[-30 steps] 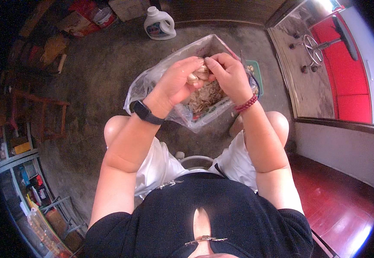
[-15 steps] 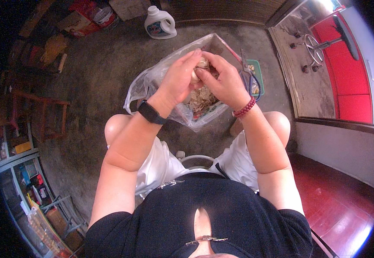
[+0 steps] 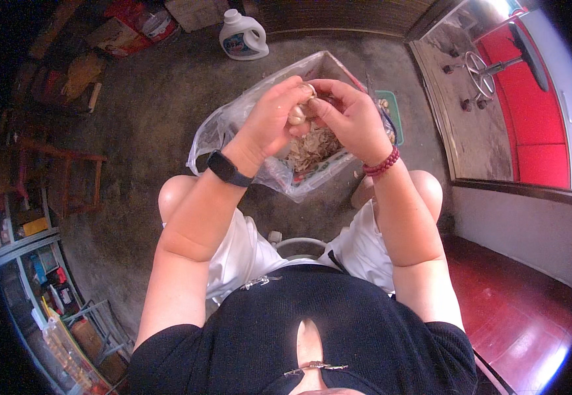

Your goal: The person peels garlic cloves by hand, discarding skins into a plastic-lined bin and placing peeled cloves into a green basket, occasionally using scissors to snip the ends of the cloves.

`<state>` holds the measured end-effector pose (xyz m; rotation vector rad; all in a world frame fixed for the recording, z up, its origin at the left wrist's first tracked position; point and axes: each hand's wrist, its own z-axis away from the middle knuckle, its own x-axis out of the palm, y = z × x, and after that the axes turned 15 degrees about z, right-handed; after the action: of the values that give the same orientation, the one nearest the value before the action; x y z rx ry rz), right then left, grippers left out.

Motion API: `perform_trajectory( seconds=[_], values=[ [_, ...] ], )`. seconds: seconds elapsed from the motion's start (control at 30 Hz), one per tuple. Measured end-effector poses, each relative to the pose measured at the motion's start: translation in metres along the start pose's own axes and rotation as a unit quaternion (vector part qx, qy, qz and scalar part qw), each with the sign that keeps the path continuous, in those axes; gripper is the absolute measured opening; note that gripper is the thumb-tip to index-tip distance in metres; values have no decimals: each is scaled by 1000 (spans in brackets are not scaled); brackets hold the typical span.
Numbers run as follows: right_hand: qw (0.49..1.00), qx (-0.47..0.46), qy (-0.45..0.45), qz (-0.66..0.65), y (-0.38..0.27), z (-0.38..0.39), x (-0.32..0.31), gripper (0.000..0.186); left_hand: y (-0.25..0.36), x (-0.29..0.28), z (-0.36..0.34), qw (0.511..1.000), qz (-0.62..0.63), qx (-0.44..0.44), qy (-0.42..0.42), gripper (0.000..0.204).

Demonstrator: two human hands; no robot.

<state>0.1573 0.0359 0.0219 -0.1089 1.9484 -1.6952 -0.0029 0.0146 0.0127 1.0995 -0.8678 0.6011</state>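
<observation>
My left hand (image 3: 273,118) is closed round some pale garlic cloves (image 3: 299,113), above a box lined with a clear plastic bag (image 3: 217,131). My right hand (image 3: 348,118) pinches at the same cloves, its thumb on them from the right. Dry papery skins (image 3: 309,148) lie in the box below both hands. A green tray (image 3: 396,115) with small pale pieces stands behind the box on the right, partly hidden by my right hand and the box.
A white jug (image 3: 240,36) stands at the back. Cartons and bags (image 3: 121,29) are at back left, a wooden frame (image 3: 69,164) and shelving (image 3: 26,237) at left. At right are a doorway, a wheeled seat (image 3: 523,56) and a red panel (image 3: 536,158).
Both hands have shifted slightly upward since a second ago, and their fingers have changed position around the cloves, with my right thumb moving lower, then slightly up again.
</observation>
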Motion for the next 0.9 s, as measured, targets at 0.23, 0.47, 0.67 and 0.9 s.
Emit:
perform_trajectory(
  seconds=[0.23, 0.47, 0.67, 0.9],
  values=[
    [992, 47, -62, -103, 0, -1, -2, 36, 9, 2, 4, 999, -1, -40, -3, 8],
    [987, 33, -51, -148, -1, -1, 0, 29, 6, 8, 6, 999, 26, -29, 12, 12],
    [988, 27, -15, -152, -6, -2, 5, 26, 5, -4, 2, 999, 32, -20, -12, 22],
    [959, 87, 1, -270, -7, -1, 6, 27, 8, 4, 6, 996, 83, -7, 11, 26]
  ],
)
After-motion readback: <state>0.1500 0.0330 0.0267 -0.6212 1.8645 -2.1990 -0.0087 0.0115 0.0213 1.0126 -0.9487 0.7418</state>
